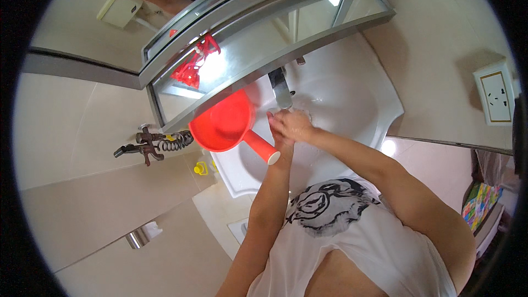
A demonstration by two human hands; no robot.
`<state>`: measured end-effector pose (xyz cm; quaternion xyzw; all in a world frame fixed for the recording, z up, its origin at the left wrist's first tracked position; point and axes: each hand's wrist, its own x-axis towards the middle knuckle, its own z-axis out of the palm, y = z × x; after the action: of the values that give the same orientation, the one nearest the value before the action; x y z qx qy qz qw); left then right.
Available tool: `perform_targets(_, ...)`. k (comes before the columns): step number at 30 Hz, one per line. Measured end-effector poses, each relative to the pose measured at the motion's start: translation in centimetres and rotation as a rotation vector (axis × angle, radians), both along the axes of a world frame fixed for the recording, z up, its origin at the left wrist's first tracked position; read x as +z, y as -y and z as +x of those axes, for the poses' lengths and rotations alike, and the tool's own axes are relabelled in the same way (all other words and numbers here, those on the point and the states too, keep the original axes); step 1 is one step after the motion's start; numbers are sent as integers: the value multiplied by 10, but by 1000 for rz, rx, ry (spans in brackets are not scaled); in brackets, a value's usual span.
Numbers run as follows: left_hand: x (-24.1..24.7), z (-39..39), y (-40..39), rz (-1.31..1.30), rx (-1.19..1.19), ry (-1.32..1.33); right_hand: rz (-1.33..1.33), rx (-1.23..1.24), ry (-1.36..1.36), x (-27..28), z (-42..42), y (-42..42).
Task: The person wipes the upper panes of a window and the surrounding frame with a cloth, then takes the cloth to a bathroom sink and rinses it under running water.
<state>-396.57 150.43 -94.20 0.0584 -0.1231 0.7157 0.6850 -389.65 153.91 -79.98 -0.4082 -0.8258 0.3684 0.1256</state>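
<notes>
My right hand (298, 126) lies across my left hand (277, 128) over a white washbasin (350, 86). Both are wet, right beneath the spout of a metal tap (281, 90). My right palm and part of my left hand are hidden where they overlap, and no object shows between them. To the left, a red plastic water dipper (225, 121) rests at the basin's side, its upper part hidden by the shelf. Its handle points towards me, and the pale end overlaps my left forearm in the view.
A metal-framed mirror shelf (284, 55) juts out over the basin, with a red corded item (192, 70) on it. Left are a wall tap with coiled hose (150, 144), a yellow-capped bottle (201, 168) and a paper holder (138, 238). A wall socket (497, 97) is at right.
</notes>
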Motion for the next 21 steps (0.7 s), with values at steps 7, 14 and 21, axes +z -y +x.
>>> perform_targets(7,66,19,-11,-1018,-158,-332,24,-113,194,-36,24,-34)
perform_targets(14,59,10,-10,-849,-85,-474,-58,-298,39,-38,3,-17)
perform_targets(21,53,9,27,-971,-33,-270,27,371,782,-109,-43,-45)
